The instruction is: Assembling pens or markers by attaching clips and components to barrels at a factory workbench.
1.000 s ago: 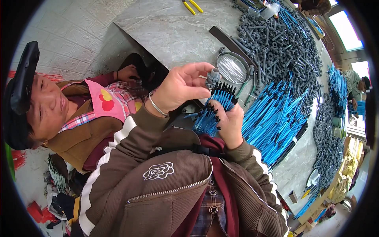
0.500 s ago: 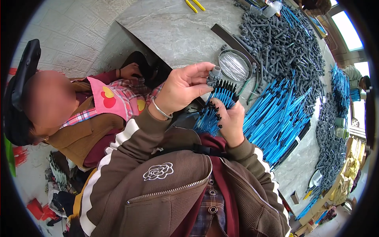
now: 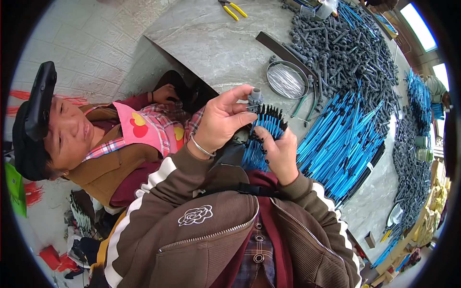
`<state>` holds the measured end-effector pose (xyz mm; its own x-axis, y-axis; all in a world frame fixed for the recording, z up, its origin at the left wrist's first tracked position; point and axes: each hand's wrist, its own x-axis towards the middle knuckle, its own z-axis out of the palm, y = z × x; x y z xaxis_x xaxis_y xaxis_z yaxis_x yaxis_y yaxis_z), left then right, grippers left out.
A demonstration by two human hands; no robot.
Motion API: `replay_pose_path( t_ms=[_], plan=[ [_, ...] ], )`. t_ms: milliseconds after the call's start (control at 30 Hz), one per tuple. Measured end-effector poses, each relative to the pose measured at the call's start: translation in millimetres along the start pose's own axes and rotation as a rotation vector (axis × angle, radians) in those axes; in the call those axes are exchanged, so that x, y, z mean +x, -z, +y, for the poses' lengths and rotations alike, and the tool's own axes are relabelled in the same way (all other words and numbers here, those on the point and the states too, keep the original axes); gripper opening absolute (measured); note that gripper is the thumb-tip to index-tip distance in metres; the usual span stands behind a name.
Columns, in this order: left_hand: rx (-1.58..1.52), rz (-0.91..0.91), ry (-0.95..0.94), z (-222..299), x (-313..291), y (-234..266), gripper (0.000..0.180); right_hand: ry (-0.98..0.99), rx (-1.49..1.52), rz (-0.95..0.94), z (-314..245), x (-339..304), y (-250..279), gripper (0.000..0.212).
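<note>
- Grey plastic fitting (image 3: 255,97) is pinched between the thumb and fingers of the left hand (image 3: 223,117), just beside the black tips of a bundle of thin blue sticks (image 3: 264,132).
- Right hand (image 3: 281,151) closes around that bundle, clamped on it, thumb pressed against the sticks.
- Round dish (image 3: 284,63) of thin pale strips rests on the grey table (image 3: 206,36).
- Loose blue sticks (image 3: 338,144) lie heaped near a pile of dark grey parts (image 3: 338,50).
</note>
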<state>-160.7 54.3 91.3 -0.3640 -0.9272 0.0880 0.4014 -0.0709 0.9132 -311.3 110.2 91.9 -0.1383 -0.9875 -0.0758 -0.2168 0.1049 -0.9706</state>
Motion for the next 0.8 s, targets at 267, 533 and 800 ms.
replay_pose_path(
  t_ms=[267, 533, 800],
  plan=[
    [0.056, 0.019, 0.051, 13.2, -1.9, -4.2, 0.046, -0.009, -0.007, -0.004, -4.6, -0.6, -0.9, 0.027],
    [0.013, -0.047, 0.066, 11.6, 1.9, 4.5, 0.043, -0.016, -0.028, -0.009, -1.4, -1.2, -4.0, 0.027],
    [0.134, -0.021, -0.003, 12.9, -4.0, -3.7, 0.045, 0.002, 0.012, 0.011, 1.4, 0.9, -6.4, 0.027]
  ],
)
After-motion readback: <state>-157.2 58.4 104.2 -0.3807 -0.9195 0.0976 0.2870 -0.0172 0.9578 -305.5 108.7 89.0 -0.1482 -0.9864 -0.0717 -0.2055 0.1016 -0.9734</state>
